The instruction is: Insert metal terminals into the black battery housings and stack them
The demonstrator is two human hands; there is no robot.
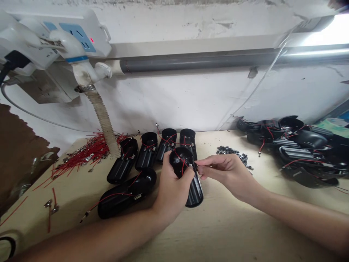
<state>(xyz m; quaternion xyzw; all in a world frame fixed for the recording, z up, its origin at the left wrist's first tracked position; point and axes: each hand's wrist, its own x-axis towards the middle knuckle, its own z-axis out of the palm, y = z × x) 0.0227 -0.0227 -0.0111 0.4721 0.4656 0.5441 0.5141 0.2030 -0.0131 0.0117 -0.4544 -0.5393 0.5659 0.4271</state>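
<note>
The person's left hand [174, 189] is clenched around a black plastic housing [196, 193], its fingers wrapped across the body and its thumb hidden behind it. This housing is held in front of a row of 4 similar housings, and the view does not show whether its lower end touches the wooden table [218, 233]. Red wires [181, 162] cross its rounded upper end. The right hand [229, 173] comes in from the side, with its thumb and index fingertips [200, 163] pinched together at the housing's edge; whether they grip a wire is too small to tell. The row of 4 housings [146, 151] stands just beyond the hands, and a 5th housing [127, 193] lies on its side beside the left hand. Further left sits a heap of red wires with metal terminals [89, 153], while a small scatter of dark metal parts [234, 154] lies near the right hand. A mound of wired black housings [297, 145] sits at the right, below a grey pipe [191, 60] and a white power strip [81, 36] on the wall.
</note>
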